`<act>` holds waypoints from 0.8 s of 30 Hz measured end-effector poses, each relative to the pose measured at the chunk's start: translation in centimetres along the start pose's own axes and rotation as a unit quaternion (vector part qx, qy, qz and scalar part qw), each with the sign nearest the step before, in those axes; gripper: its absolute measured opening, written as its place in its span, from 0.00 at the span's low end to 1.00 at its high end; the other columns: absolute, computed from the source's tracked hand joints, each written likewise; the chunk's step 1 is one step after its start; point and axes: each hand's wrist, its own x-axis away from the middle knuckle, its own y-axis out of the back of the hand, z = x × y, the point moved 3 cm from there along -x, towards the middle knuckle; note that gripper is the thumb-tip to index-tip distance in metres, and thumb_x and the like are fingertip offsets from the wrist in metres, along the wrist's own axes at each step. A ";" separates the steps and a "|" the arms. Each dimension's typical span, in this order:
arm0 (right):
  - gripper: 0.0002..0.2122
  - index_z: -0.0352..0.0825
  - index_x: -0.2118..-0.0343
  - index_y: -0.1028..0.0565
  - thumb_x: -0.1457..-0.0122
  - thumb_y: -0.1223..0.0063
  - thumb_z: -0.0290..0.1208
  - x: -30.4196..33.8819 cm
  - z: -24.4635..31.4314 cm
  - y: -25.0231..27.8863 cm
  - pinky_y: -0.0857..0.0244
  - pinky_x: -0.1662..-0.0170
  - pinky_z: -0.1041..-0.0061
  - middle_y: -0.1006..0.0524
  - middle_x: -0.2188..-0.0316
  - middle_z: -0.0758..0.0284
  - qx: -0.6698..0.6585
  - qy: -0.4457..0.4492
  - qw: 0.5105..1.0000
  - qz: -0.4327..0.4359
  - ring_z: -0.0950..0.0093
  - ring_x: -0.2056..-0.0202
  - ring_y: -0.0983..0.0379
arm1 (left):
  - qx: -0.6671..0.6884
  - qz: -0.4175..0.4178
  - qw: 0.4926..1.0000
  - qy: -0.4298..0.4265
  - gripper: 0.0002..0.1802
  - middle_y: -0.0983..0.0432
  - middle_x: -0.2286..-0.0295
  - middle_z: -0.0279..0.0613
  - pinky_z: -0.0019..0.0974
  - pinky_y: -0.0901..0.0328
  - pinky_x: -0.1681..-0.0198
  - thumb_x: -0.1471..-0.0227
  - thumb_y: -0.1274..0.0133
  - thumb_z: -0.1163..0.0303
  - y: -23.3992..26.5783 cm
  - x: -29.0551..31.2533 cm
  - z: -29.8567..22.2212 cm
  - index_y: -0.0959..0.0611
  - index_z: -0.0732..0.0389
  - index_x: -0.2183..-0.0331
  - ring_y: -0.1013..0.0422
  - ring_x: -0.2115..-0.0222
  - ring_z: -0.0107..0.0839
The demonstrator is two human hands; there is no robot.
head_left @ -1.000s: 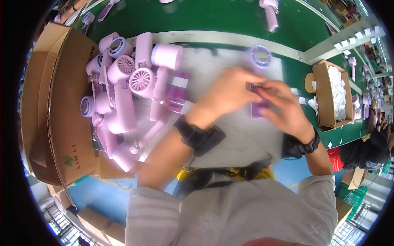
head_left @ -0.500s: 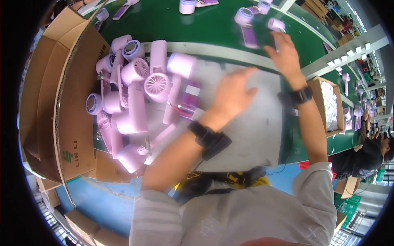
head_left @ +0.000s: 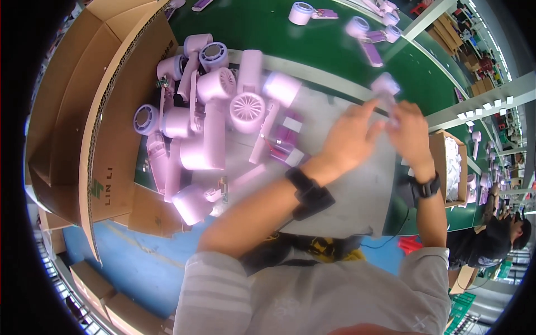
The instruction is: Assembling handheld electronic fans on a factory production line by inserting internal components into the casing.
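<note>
My right hand (head_left: 410, 134) is closed around the lower part of a small pink handheld fan (head_left: 386, 85), which is blurred, its round head pointing away from me. Close beside it is my left hand (head_left: 352, 137), thumb and fingers apart, fingertips near the fan's lower part; whether they touch it is unclear. Both hands are over the right side of a grey work mat (head_left: 346, 201). To their left lies a purple part (head_left: 286, 137) with white patches and thin wires, against a pile of pink handheld fans (head_left: 247, 111), some with open housings.
A tall cardboard box (head_left: 120, 134) stands at the left. At the right sits a small carton (head_left: 455, 167) of white pieces. More fan parts (head_left: 371, 53) lie on the green bench (head_left: 245, 30) beyond a pale rail. A person in black (head_left: 491, 240) is at the far right.
My right hand has drawn back toward me with a fan from the far side. My left hand has moved right to meet it. The whole view has shifted.
</note>
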 end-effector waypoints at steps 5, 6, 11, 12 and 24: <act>0.11 0.34 0.68 0.25 0.57 0.40 0.23 5.0 5.8 2.8 0.33 0.66 0.64 0.28 0.73 0.62 -0.030 0.085 0.988 0.128 0.61 0.67 0.31 | -0.064 0.128 0.990 0.000 0.22 0.23 0.60 0.52 0.46 0.32 0.56 0.47 0.45 0.64 -0.5 -0.4 -0.1 0.24 0.62 0.52 0.26 0.60 0.49; 0.13 0.34 0.64 0.24 0.56 0.41 0.22 5.1 6.4 3.4 0.33 0.64 0.65 0.27 0.73 0.62 -0.070 0.095 0.971 0.207 0.60 0.66 0.29 | -0.084 0.198 0.977 0.003 0.22 0.23 0.60 0.52 0.45 0.32 0.56 0.47 0.45 0.64 -0.7 -0.4 0.4 0.24 0.62 0.51 0.26 0.60 0.48; 0.11 0.33 0.62 0.23 0.50 0.40 0.27 0.3 8.9 6.5 0.33 0.66 0.70 0.26 0.72 0.62 -0.336 0.083 0.915 0.207 0.64 0.70 0.27 | 0.197 0.269 0.938 -0.090 0.16 0.22 0.68 0.54 0.50 0.31 0.62 0.57 0.42 0.69 -0.6 0.5 1.5 0.20 0.62 0.63 0.25 0.66 0.51; 0.10 0.33 0.63 0.23 0.48 0.40 0.28 -1.1 10.2 6.3 0.33 0.67 0.70 0.25 0.72 0.62 -0.341 0.110 0.917 0.176 0.64 0.71 0.26 | 0.194 0.273 0.938 -0.090 0.16 0.22 0.68 0.54 0.50 0.31 0.62 0.57 0.42 0.69 -0.5 0.6 1.5 0.20 0.62 0.63 0.25 0.66 0.51; 0.08 0.28 0.68 0.20 0.42 0.46 0.28 -5.3 11.5 -0.9 0.33 0.63 0.72 0.23 0.73 0.62 -0.413 0.137 0.871 0.227 0.69 0.70 0.26 | 0.093 0.056 0.979 -0.170 0.18 0.22 0.68 0.47 0.43 0.30 0.63 0.57 0.41 0.70 -0.7 1.4 1.0 0.21 0.64 0.61 0.24 0.67 0.43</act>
